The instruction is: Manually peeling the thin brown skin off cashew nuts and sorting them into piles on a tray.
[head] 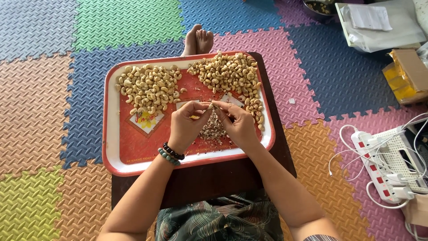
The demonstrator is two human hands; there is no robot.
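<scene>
I sit on a floor of interlocking foam mats in many colours [53,107], with a low dark wooden board [209,178] across my lap. On it rests a rectangular red tray with a white rim [111,134]. Two heaps of pale curved cashew kernels lie on the tray: one heap at the far left [149,89], a larger one at the far right [229,73] trailing down the right edge. Between my hands, on the tray bed, lies a small pile of brown skin flakes [213,129].

My left hand [185,125], with two bead bracelets [170,154] at the wrist, and my right hand [238,125] meet above that pile. Fingertips of both hands are pinched together on one small pale cashew kernel [210,106], held just above the flakes; fingers curled, barely parted. Whether each hand grips it firmly, I cannot tell.

A white power strip with cables [383,165] lies well apart, at my right.
</scene>
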